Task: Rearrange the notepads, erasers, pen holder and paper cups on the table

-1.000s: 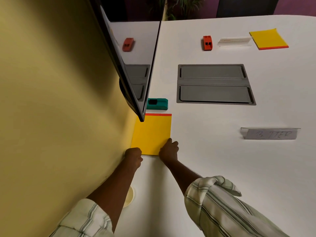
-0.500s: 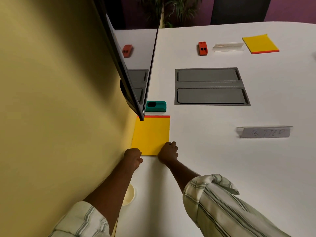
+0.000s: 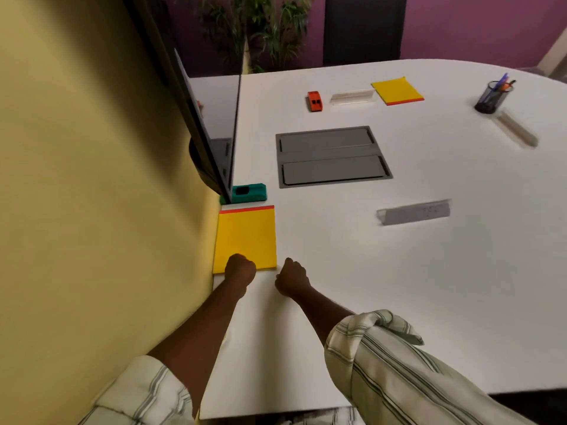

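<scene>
A yellow notepad (image 3: pixel 245 234) with a red top strip lies flat against the yellow wall, just behind my hands. My left hand (image 3: pixel 240 270) is a closed fist resting on the pad's near edge. My right hand (image 3: pixel 290 278) is also curled shut, just off the pad's near right corner. A teal eraser (image 3: pixel 250 193) sits right behind the pad. Far across the table are an orange eraser (image 3: pixel 315 101), a second yellow notepad (image 3: pixel 397 90) and a black mesh pen holder (image 3: pixel 492 98) with pens. No paper cup shows.
A dark screen (image 3: pixel 211 139) juts from the yellow wall (image 3: pixel 92 179) over the teal eraser. A grey cable hatch (image 3: pixel 333 156) is set in the white table (image 3: pixel 399 286). Name plates lie at mid right (image 3: pixel 414 211), far right (image 3: pixel 517 130) and far centre (image 3: pixel 352 96).
My left hand has moved right onto the pad's near edge. My right hand has come slightly off the pad's corner. The view has lifted, bringing the pen holder in.
</scene>
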### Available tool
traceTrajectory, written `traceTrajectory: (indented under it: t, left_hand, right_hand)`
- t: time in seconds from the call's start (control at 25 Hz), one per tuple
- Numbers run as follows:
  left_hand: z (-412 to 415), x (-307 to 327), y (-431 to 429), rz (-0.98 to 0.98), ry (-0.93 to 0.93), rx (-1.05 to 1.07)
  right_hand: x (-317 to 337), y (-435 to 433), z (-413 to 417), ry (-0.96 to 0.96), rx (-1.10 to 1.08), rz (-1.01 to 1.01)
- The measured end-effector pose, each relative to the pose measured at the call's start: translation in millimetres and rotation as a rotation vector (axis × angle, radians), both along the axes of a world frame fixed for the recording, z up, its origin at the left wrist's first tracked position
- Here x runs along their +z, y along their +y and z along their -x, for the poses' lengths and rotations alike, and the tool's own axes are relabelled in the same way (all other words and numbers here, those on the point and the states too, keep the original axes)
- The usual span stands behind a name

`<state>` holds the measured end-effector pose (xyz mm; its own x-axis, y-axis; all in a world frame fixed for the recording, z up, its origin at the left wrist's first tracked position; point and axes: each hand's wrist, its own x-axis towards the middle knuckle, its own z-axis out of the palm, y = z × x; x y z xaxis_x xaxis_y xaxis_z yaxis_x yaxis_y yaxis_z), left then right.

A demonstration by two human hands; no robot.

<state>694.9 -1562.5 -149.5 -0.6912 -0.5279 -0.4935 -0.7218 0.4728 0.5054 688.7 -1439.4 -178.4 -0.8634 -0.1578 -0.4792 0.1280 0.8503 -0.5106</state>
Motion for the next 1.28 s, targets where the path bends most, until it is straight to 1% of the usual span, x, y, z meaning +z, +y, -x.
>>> traceTrajectory:
  t: [0.08, 0.16, 0.28, 0.48, 0.68, 0.88, 1.08, 1.28]
  left_hand:
    - [-9, 5, 27, 0.037, 0.059, -0.131]
    - [-22, 6, 54, 0.021, 0.095, -0.244]
    - [-41, 4, 91, -0.033, 0.103, -0.378]
    - [-83, -5, 147, -0.005, 0.106, -0.584]
    - [-137, -7, 194, -0.038, 0.164, -0.608]
    - [-216, -10, 259, -0.075, 0.219, -0.598]
    - [-303, -24, 319, -0.070, 0.223, -0.719]
    - [-374, -28, 408, -0.132, 0.115, -0.996]
  right_hand:
    - [2, 19, -16, 0.038, -0.008, -0.045]
    - [3, 39, -32, 0.093, -0.029, -0.108]
    - [4, 69, -56, 0.125, -0.056, -0.137]
    - [13, 119, -111, 0.136, -0.002, -0.153]
    - [23, 170, -177, 0.126, 0.053, -0.190]
    - [22, 242, -262, 0.110, 0.035, -0.185]
    - [13, 318, -349, 0.064, -0.145, -0.134]
    - [12, 411, -440, 0.054, -0.403, -0.153]
